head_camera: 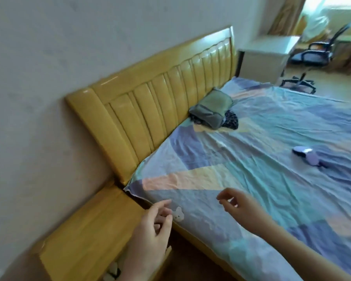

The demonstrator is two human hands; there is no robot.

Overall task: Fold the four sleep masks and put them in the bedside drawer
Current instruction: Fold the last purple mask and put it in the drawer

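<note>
Lying crumpled, soft purple mask (310, 157), perhaps folded

A plain pale wall (49, 57) is running behind a glossy yellow wooden headboard (160, 94) with padded vertical panels. The bed (261, 179) is wearing a wrinkled sheet patterned in blue, teal, lilac and peach blocks. A matching yellow nightstand (85, 230) is sitting just beside the near corner, a white cabinet (265, 57) is standing at the far side of the headboard. Beyond it a black swivel chair (316, 51) is resting on the light floor (336, 88), and bright daylight is pouring through a curtained window (332, 9)
</note>
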